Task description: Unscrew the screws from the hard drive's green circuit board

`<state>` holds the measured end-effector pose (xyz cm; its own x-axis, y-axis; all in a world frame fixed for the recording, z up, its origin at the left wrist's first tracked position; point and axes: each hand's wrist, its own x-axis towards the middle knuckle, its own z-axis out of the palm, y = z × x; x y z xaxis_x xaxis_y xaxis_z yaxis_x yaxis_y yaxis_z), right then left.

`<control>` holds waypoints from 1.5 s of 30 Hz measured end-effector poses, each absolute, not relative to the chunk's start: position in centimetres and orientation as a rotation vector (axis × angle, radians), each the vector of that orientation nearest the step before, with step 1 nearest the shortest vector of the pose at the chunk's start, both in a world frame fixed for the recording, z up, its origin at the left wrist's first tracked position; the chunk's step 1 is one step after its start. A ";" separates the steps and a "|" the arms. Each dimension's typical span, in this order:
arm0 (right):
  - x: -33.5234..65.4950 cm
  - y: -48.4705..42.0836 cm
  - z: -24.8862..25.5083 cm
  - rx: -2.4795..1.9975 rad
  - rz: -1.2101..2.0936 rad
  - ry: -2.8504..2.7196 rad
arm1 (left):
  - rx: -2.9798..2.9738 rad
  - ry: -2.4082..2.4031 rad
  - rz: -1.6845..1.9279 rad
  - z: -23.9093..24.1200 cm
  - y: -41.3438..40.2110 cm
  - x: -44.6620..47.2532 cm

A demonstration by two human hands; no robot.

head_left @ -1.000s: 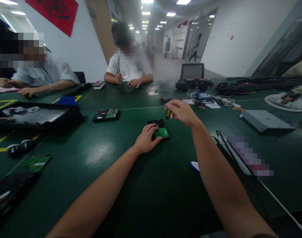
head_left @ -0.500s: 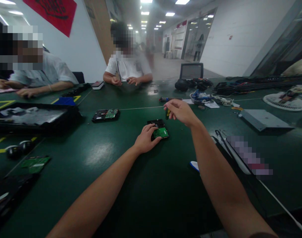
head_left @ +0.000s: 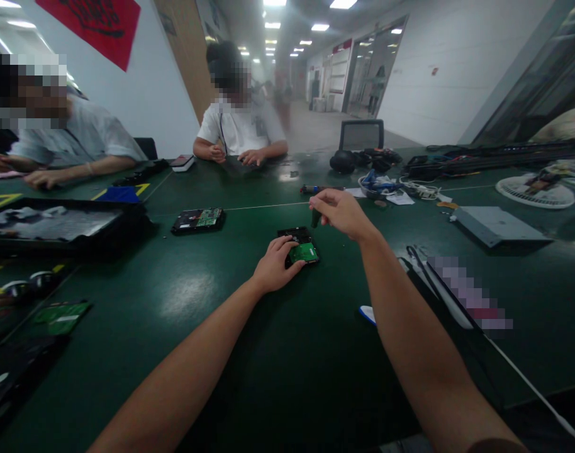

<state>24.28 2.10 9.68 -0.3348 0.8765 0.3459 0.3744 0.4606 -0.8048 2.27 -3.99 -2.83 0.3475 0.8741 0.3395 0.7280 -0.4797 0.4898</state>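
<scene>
A hard drive [head_left: 305, 253] with a green circuit board lies flat on the dark green table. My left hand [head_left: 274, 263] grips its near left side, thumb along the near edge and fingers across the top. Above the drive's far right corner, my right hand [head_left: 337, 211] pinches the dark handle of a screwdriver [head_left: 314, 219], held upright. Its shaft and tip are too small to make out. A second hard drive [head_left: 197, 220] rests farther left, its board facing up.
A black tray [head_left: 65, 229] stands at left, near a loose green circuit board [head_left: 61, 318]. To the right are a grey metal box [head_left: 502, 225], a white round grille [head_left: 535, 192] and a blue-and-white object [head_left: 367, 314]. Another screwdriver [head_left: 318, 189] lies beyond my right hand. Two people sit opposite.
The screwdriver handle has turned in my right fingers: its yellow patches no longer show. My left hand stays on the drive. The whole view has shifted slightly.
</scene>
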 end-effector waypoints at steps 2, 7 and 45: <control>24.2 2.1 9.7 -1.056 0.800 -1.912 | 2.363 1.440 0.832 -2.8 -4.0 2.2; 24.1 2.3 9.5 -1.089 0.721 -1.885 | 2.371 1.437 0.831 -2.7 -4.0 2.2; 24.0 2.7 9.0 -1.098 0.642 -1.951 | 2.360 1.453 0.829 -2.9 -4.0 2.3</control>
<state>24.01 2.73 9.00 -0.3128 0.8668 0.3884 0.4667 0.4964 -0.7320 2.33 -3.96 -2.86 0.3412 0.8776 0.3368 0.7363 -0.4722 0.4847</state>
